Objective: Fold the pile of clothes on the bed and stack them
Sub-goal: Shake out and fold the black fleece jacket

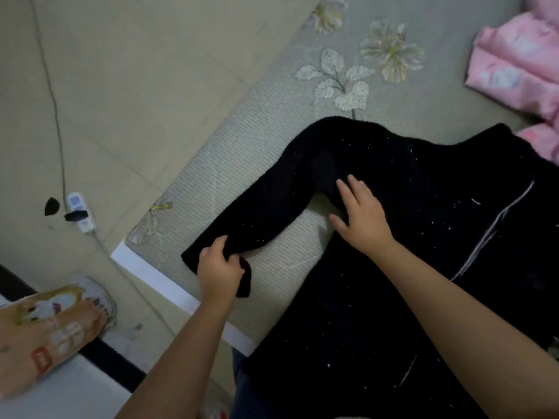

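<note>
Black fleece jacket (pixel 408 237) lies spread on the bed (pixel 272 122), zip side up; a pale zip line runs down its front; fabric thick, fuzzy, flecked all over with small white lint specks; lower hem hangs over the bed's near edge toward the person. One sleeve (pixel 272 201) stretches out from the jacket body toward the bed corner, bent at the shoulder, cuff end near the edge.

Left hand (pixel 219 272) grips the cuff end of that sleeve, fingers curled round the fabric, a fold of cuff showing below the hand. Right hand (pixel 361 217) rests flat on the jacket at the armpit, where sleeve meets body; fingers straight and slightly spread, pressing the cloth down. The two hands are apart, one at each end of the sleeve.

Beyond the jacket, at the far side of the bed, pink garments (pixel 517 65) lie crumpled, one touching the jacket's collar end. Bedcover is grey-green, ribbed, with embroidered pale flowers (pixel 348 77) beyond the sleeve. Off the bed, past the cuff, a white power strip (pixel 80 213) and its cable sit on the tiled floor (pixel 136 86).
</note>
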Available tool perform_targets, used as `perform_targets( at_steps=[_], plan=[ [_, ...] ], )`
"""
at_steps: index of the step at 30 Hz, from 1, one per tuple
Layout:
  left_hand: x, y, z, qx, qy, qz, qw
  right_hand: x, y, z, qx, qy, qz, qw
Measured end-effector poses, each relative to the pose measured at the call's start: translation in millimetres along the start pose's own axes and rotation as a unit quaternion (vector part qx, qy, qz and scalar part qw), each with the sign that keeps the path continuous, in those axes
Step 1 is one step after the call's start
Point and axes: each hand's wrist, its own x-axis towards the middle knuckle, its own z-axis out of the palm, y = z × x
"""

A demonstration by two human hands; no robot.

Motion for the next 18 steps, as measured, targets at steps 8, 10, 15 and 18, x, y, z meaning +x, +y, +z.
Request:
perform_targets(
  at_steps=[8, 10, 15, 18],
  plan=[
    [27.9, 83.8, -54.8, -0.127, 0.111, 0.123, 0.978, -2.6, -13.1, -9.9, 0.092, -0.146, 0.064, 0.983],
    [23.6, 123.3, -47.4, -0.149, 0.086, 0.184, 0.968, -23.5, -3.3, -21.2, 0.135, -0.095, 0.085, 0.983],
    [-22.4, 226.2, 12.9, -0.167, -0.024, 0.350, 0.921, -98.6, 64.6, -62.1, 0.169, 0.090, 0.174, 0.966],
    [-74.3, 271.4, 70.8, -0.101, -0.154, 0.477, 0.859, -157.5, 118.0, -80.8, 0.236, 0.197, 0.299, 0.904]
  ],
)
